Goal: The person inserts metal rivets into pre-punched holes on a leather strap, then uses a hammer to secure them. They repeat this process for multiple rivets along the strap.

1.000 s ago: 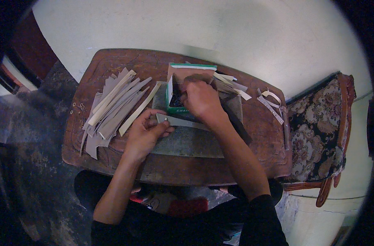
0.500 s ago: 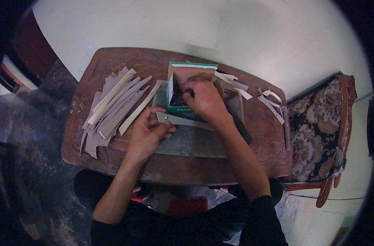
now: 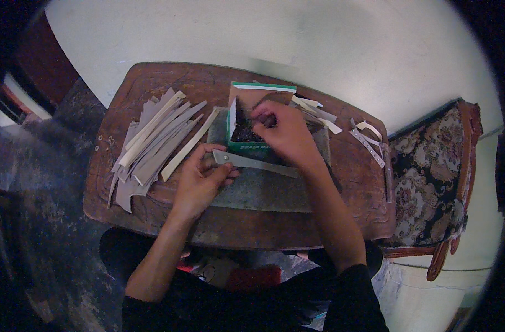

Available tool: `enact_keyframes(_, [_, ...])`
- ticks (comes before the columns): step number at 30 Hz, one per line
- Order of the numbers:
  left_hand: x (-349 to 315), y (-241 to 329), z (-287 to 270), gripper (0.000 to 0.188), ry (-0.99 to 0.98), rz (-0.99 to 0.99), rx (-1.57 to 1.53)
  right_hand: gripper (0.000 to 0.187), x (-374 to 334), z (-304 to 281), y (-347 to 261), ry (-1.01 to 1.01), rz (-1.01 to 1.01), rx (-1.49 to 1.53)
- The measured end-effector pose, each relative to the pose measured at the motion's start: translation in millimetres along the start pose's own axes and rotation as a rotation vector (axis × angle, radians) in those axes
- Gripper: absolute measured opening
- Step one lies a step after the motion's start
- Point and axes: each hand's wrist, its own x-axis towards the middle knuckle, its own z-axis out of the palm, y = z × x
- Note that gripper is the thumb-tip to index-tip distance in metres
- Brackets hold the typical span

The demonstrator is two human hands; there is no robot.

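Between the thumb and fingers of my left hand (image 3: pixel 200 185) is the wide end of a grey strip (image 3: pixel 258 164), which looks like leather or similar sheet material. A small shiny round stud (image 3: pixel 226 157) shows near that end, and the strip's narrow end reaches right, toward my right forearm. Just beyond it stands an open cardboard box (image 3: pixel 231 146) with green sides and its lid up. Small dark pieces (image 3: pixel 242 133), too fine to name, lie inside. Over the box opening, my right hand (image 3: pixel 288 133) has its fingers curled in a pinch; anything between them is too small to make out.
On the left of the wooden table (image 3: pixel 252 232) lies a pile of grey and cream strips (image 3: pixel 158 138). More strips (image 3: pixel 321 116) lie right of the box, and studded strips (image 3: pixel 367 145) farther right. A grey slab (image 3: pixel 263 193) is under the box. A patterned chair (image 3: pixel 429 177) stands at right.
My right hand has shifted slightly right and its fingers have come up a little from the dark pieces. My left hand keeps the strip almost in the same place.
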Motion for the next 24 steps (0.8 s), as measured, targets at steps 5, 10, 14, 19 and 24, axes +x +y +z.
enact_keyframes(5, [-2.3, -1.5, 1.3, 0.035, -0.024, 0.09, -0.012, 0.017, -33.8, -13.2, -23.3, -0.004, 0.087, 0.337])
enact_keyframes(10, [-4.5, -4.4, 3.7, 0.034, -0.048, 0.133, -0.008, 0.015, -64.3, -3.2, -24.1, -0.073, 0.109, 0.444])
enact_keyframes(14, [-2.9, -8.1, 4.6, 0.033, -0.068, 0.164, 0.03, 0.013, -77.1, 16.2, -16.7, -0.038, 0.119, 0.484])
enact_keyframes(19, [-3.0, -12.3, 1.6, 0.03, -0.034, 0.165, 0.078, 0.013, -84.9, 28.5, -13.0, 0.013, 0.175, 0.467])
enact_keyframes(24, [-3.1, -15.6, 3.5, 0.028, -0.023, 0.217, 0.076, 0.012, -86.2, 33.2, -14.1, 0.002, 0.197, 0.495])
